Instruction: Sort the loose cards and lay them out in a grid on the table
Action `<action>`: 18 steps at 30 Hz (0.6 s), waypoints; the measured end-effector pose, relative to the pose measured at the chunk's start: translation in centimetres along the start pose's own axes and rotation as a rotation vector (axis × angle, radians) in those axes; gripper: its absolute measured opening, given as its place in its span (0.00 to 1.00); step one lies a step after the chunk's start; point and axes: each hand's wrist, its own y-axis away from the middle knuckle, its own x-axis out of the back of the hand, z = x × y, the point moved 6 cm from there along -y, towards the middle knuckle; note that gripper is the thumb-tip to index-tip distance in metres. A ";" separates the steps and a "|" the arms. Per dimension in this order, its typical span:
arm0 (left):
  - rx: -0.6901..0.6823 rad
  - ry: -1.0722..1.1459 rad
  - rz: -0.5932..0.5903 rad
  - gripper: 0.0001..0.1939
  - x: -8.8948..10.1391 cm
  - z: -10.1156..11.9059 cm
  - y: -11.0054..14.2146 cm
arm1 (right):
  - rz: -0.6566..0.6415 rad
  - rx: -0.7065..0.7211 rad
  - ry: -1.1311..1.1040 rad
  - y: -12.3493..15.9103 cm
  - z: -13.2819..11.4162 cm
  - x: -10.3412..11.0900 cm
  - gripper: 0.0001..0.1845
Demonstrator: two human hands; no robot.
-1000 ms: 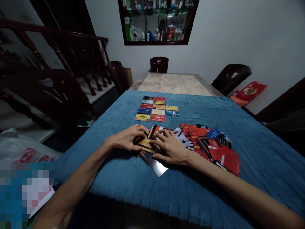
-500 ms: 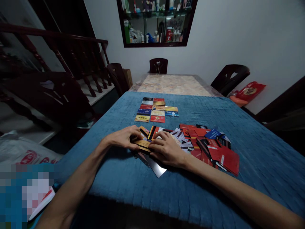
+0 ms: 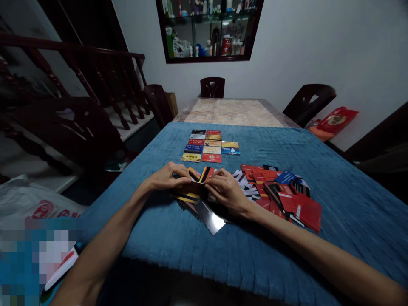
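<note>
My left hand (image 3: 171, 176) and my right hand (image 3: 227, 190) pinch a thin card (image 3: 198, 183) between them, seen nearly edge-on. Its face cannot be made out. Under and around my fingers lie loose cards: a gold card with a dark stripe (image 3: 187, 197), an orange-and-black striped card (image 3: 207, 174), and a silver-grey card (image 3: 211, 219) closest to me. Right of my hands spreads a pile of mostly red cards (image 3: 308, 212), with a blue card (image 3: 286, 178) and white striped cards (image 3: 251, 194) among them. Beyond my hands, several cards (image 3: 211, 150) lie in tidy overlapping columns.
A blue cloth (image 3: 153, 238) covers the near part of the table, with a marbled top (image 3: 232, 111) beyond. Dark wooden chairs (image 3: 212, 87) stand around it. A white plastic bag (image 3: 35, 202) is at the left, a red bag (image 3: 338, 120) at the right.
Both hands have risen slightly from the gold card on the pile. A card now stands edge-on between my fingertips, and more of the silver-grey card shows. The laid-out columns look the same.
</note>
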 end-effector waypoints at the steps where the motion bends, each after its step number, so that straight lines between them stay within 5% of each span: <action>1: 0.003 -0.008 0.003 0.12 0.0 0.0 0.0 | 0.003 -0.020 -0.015 0.0 0.3 0.0 0.13; 18: -0.013 -0.058 0.052 0.10 -0.3 -1.1 -0.3 | 0.000 -0.133 -0.100 0.2 2.2 -0.8 0.11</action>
